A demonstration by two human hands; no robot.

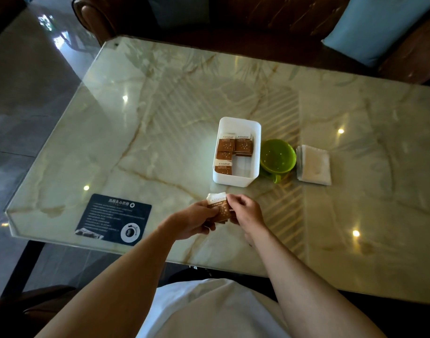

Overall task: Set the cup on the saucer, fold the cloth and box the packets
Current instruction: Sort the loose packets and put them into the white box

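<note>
Both hands [221, 214] pinching packets [217, 208] above table [160, 118]

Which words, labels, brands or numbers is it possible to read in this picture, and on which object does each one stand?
Nothing can be read with certainty.
Packets in the hands: a line of print on the white top strip, too blurred to read.
Packets in the white box: the same strip of print, too small to read.
Dark card on the table: a white heading and several text lines, seen upside down, too small to read; a round picture is in one corner.
</note>
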